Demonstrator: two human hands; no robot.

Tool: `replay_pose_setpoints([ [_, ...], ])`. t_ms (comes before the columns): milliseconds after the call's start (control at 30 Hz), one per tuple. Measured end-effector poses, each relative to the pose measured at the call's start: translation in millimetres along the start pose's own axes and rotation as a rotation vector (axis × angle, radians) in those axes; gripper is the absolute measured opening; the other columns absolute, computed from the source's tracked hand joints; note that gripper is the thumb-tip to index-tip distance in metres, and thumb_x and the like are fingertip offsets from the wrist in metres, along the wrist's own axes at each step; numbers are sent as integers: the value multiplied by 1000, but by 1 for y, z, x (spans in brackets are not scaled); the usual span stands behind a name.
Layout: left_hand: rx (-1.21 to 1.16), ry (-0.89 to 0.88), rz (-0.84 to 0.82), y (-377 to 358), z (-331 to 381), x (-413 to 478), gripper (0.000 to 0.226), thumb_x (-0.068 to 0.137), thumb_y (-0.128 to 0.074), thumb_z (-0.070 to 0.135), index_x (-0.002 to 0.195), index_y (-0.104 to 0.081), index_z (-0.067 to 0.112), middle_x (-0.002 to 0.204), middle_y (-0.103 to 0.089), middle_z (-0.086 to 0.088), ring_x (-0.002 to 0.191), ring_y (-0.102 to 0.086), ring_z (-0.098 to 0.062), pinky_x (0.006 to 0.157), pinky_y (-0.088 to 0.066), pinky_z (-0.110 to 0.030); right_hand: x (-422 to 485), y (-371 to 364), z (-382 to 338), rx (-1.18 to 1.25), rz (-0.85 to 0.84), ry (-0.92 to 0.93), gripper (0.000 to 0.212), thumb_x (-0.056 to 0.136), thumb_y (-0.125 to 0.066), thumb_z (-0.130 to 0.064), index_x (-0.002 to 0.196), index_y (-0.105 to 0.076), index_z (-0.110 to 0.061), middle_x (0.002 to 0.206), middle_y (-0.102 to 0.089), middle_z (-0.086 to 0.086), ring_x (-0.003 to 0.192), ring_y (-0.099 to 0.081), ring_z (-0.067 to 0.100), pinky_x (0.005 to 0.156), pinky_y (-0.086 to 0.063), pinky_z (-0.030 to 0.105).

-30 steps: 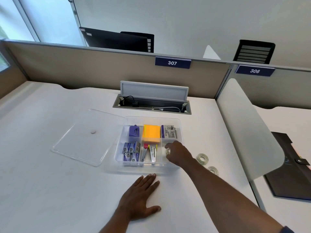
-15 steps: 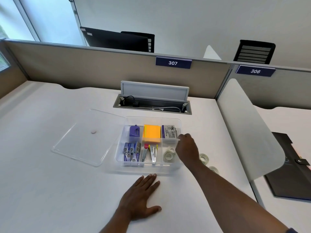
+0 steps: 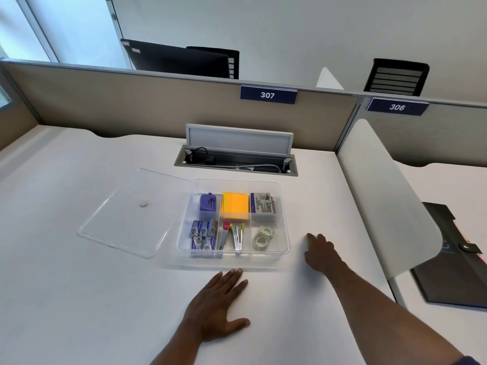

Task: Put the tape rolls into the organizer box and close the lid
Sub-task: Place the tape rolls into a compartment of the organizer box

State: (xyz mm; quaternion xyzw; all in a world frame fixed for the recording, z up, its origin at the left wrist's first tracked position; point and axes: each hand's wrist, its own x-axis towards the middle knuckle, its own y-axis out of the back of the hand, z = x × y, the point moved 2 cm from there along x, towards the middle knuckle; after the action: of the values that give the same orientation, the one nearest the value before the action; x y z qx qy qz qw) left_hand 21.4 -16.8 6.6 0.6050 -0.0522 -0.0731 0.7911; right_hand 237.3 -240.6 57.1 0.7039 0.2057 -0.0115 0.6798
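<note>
The clear organizer box (image 3: 286, 214) stands on the white desk with its top uncovered. Two clear tape rolls (image 3: 263, 235) lie in its front right compartment. The clear lid (image 3: 126, 214) rests to the left, one edge against the box. My right hand (image 3: 320, 251) is on the desk just right of the box, fingers bent down, covering the spot where two more rolls lay; those rolls are hidden under it. My left hand (image 3: 218, 306) lies flat and open on the desk in front of the box.
Other compartments hold a purple dispenser, orange sticky notes (image 3: 235, 206), staple boxes and staplers. An open cable tray (image 3: 237, 162) sits behind the box. A white divider panel (image 3: 382, 196) bounds the desk on the right, with a black folder (image 3: 453, 259) beyond it.
My right hand left a tape roll in the front right compartment, came out of the box and moved right and down onto the desk over the two loose rolls. The left hand stayed put.
</note>
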Motion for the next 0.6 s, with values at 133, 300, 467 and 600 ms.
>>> replay_pose_setpoints([
  [133,-1,6,-1,0,0,-1,88,83,-42,80,152,-33,27,159,-23,0,146,-20,-15,115,-6,-32,3,3,-2,63,89,10,29,92,-45,-12,119,-53,-7,115,-54,15,106,-57,33,89,-49,34],
  [300,-5,9,2,1,1,-1,87,83,-43,80,151,-35,26,158,-26,0,145,-23,-15,114,-8,-32,11,28,-23,322,254,-23,33,88,-52,-13,120,-60,-12,110,-57,20,104,-57,38,87,-49,38],
  [467,4,4,2,1,2,-1,87,83,-44,79,151,-34,26,159,-23,0,146,-20,-16,114,-8,-34,18,52,-56,406,289,128,36,84,-60,-14,120,-64,-14,108,-60,22,106,-57,36,88,-47,37],
  [600,4,1,8,2,2,-1,87,82,-45,79,151,-36,26,159,-24,0,145,-21,-16,114,-5,-32,15,57,-84,443,217,282,38,81,-61,-11,119,-66,-15,114,-59,19,110,-57,33,95,-49,40],
])
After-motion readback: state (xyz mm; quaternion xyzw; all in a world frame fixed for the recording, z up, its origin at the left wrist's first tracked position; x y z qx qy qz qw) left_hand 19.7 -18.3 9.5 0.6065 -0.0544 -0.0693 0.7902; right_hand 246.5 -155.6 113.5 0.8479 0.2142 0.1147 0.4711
